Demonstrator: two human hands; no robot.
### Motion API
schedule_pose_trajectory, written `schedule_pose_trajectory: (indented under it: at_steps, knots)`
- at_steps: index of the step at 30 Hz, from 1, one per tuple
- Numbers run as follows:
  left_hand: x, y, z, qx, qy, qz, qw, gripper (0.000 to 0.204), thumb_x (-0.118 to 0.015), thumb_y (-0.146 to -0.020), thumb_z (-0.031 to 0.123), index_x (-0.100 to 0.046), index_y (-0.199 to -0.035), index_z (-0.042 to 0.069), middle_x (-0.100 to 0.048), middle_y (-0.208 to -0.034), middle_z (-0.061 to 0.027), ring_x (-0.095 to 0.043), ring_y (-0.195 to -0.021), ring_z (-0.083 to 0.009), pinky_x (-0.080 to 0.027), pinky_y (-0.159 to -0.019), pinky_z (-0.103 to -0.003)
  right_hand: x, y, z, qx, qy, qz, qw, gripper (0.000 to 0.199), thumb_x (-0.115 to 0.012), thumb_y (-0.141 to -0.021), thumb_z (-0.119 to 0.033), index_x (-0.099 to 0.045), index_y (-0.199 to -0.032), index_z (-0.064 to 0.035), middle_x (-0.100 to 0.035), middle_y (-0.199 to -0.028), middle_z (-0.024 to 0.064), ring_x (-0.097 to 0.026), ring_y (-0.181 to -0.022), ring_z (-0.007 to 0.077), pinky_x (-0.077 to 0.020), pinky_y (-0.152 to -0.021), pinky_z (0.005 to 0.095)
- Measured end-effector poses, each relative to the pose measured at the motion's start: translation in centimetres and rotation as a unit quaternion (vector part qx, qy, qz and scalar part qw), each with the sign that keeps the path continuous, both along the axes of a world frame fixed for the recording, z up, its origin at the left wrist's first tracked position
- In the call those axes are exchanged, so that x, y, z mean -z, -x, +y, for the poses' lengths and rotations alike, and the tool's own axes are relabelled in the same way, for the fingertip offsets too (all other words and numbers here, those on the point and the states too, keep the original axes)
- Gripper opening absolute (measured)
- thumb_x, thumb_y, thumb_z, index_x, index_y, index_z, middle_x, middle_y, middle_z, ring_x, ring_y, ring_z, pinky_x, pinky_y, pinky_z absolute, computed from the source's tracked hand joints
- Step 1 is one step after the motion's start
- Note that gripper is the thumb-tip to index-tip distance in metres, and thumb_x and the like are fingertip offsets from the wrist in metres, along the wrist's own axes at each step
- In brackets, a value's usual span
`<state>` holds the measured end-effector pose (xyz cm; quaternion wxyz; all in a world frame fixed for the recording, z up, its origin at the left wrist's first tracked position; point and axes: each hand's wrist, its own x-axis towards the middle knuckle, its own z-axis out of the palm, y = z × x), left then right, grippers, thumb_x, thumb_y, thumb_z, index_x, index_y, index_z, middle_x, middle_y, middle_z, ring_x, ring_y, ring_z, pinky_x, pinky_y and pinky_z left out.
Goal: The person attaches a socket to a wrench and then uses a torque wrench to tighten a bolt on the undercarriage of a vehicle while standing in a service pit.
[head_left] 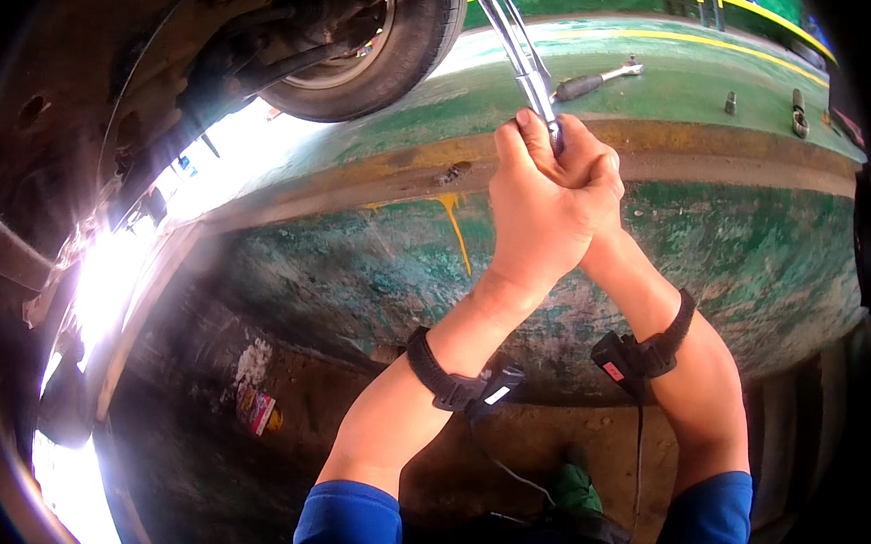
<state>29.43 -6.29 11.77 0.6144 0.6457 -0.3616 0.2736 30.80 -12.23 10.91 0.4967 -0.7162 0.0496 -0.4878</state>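
Observation:
Both my hands are raised in front of me, pressed together and closed around the lower end of long chrome hand tools (521,59). Their slim, shiny shafts run up past the top edge of the picture, and their far ends and exact kind cannot be made out. My left hand (540,209) is in front and covers part of my right hand (586,149), whose fingers curl round the same end. Just beyond the shafts, a ratchet (588,84) with a dark grip lies on the green floor.
A car's underside and tyre (378,70) hang overhead at the left. The pit wall (396,264), with worn green paint, stands before me under a brown ledge (683,149). A socket (731,102) and other small metal parts (799,115) lie at the right. Cables hang from my wrist straps.

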Motion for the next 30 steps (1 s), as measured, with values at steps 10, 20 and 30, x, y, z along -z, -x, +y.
schedule_pose_trajectory:
  at_steps: [10,20,30]
  knots:
    - [1.8,-4.5,0.0,0.1,0.021,0.019,0.995,0.055,-0.085,-0.074,0.026,-0.047,-0.102,-0.002,-0.065,-0.093,-0.0135,-0.063,-0.085,-0.0175,-0.053,-0.079,-0.034,1.5,-2.1,-0.8,-0.06,0.0,-0.087,0.994,0.042,-0.068,-0.096,-0.04,-0.054,-0.078,-0.0043,-0.045,-0.058,0.0063,-0.04,-0.053,0.0154,-0.0378,-0.047,0.0343]
    - [1.1,-3.4,0.6,0.08,-0.008,0.048,0.996,0.057,-0.085,-0.074,0.027,-0.047,-0.105,-0.002,-0.065,-0.095,-0.0135,-0.063,-0.088,-0.0172,-0.053,-0.08,-0.034,1.5,-2.3,-0.5,0.081,0.067,-0.028,0.994,0.041,-0.068,-0.096,-0.04,-0.055,-0.08,-0.0041,-0.049,-0.058,0.0089,-0.041,-0.052,0.0172,-0.0387,-0.048,0.0345]
    - [1.5,-5.0,0.0,0.075,-0.011,0.032,0.997,0.054,-0.085,-0.075,0.026,-0.048,-0.103,-0.001,-0.064,-0.094,-0.0117,-0.062,-0.086,-0.0165,-0.052,-0.079,-0.033,1.0,-2.2,-0.1,0.054,0.027,-0.104,0.993,0.045,-0.068,-0.096,-0.042,-0.053,-0.077,-0.0039,-0.051,-0.059,0.0107,-0.041,-0.052,0.0211,-0.0411,-0.048,0.0364]
